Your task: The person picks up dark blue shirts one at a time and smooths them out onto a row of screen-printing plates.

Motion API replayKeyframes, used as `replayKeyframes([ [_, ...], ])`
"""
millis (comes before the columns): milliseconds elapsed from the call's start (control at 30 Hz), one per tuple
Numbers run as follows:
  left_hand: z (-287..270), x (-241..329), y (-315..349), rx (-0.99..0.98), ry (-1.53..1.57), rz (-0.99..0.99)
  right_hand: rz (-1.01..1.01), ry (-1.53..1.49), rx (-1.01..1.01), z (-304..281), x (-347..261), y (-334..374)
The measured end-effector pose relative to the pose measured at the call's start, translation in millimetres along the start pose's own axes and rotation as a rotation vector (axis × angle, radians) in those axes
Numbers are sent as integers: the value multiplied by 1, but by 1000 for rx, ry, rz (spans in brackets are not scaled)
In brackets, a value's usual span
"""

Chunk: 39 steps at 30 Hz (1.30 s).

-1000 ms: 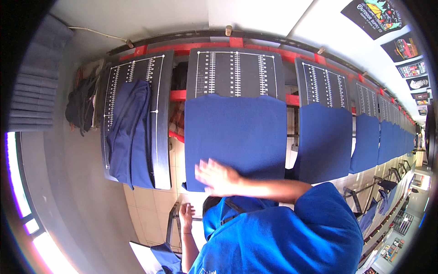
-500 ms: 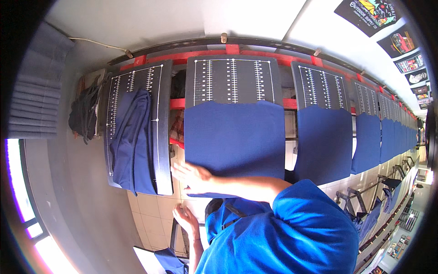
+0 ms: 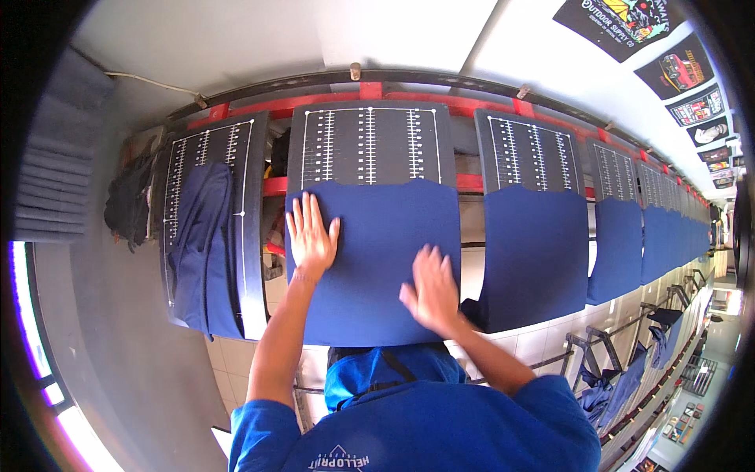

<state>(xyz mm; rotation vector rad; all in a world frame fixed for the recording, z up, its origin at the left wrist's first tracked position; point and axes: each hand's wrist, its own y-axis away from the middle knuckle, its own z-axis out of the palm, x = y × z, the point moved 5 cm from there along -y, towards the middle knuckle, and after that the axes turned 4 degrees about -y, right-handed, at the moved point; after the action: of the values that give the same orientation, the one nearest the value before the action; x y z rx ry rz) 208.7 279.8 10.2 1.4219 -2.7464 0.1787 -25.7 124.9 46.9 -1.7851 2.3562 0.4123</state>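
Observation:
Navy fabric [image 3: 370, 299] lies smooth over the lower part of a dark board [image 3: 385, 141] marked with white ruler lines. My left hand [image 3: 313, 240] rests flat near the fabric's upper left edge, fingers stretched toward the bare part of the board. Over the right half of the same fabric is my right hand [image 3: 434, 289], somewhat blurred, its fingers extended and nothing held. Whether the right palm touches the cloth I cannot tell.
On the left board [image 3: 253, 259] a navy cloth [image 3: 203, 252] lies bunched in folds. Rightward, more marked boards carry navy fabric [image 3: 536, 259] in a long row. A red metal frame [image 3: 275, 186] supports the boards. Printed sheets [image 3: 680, 67] hang on the wall.
My left hand has risen from below the board onto the fabric's upper left. The right hand has swung from the fabric's left edge to its right half. The view has shifted slightly.

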Motion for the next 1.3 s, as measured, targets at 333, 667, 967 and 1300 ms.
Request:
replayKeyframes([
  [333,-18,184,63,-168,1,341,-259,-78,30,-5,91,-60],
  [667,-5,-68,244,-9,201,-344,-107,40,49,10,32,-19],
  [967,-32,-71,237,-160,309,-507,-655,-97,-129,54,-132,-30],
  [1300,-89,-296,227,82,-97,-639,-146,9,179,46,-134,-226],
])
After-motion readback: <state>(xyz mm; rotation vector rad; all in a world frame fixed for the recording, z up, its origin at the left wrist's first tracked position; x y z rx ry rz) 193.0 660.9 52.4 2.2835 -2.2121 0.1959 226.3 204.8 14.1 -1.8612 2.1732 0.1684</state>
